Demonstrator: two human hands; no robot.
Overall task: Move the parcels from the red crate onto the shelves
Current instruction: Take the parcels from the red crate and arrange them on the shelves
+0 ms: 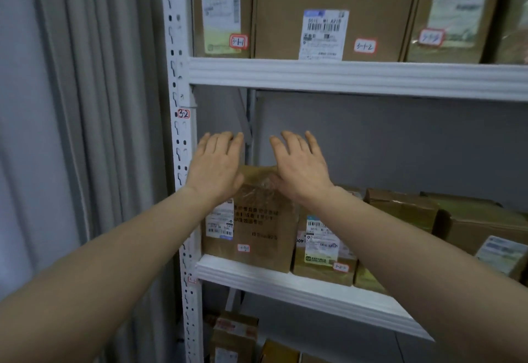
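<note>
A brown cardboard parcel (257, 228) with a white label and black print stands upright at the left end of the middle shelf (285, 279). My left hand (215, 162) and my right hand (300, 165) are raised flat in front of its upper edge, fingers spread and pointing up. The heels of both palms overlap the parcel's top corners; neither hand grips it. The red crate is out of view.
A white slotted upright (178, 134) marked 3-2 stands just left of my left hand, with a grey curtain (85, 134) beyond. Several labelled parcels (325, 248) fill the middle shelf to the right. Large boxes (328, 11) sit on the upper shelf (343, 77); more parcels (234, 334) below.
</note>
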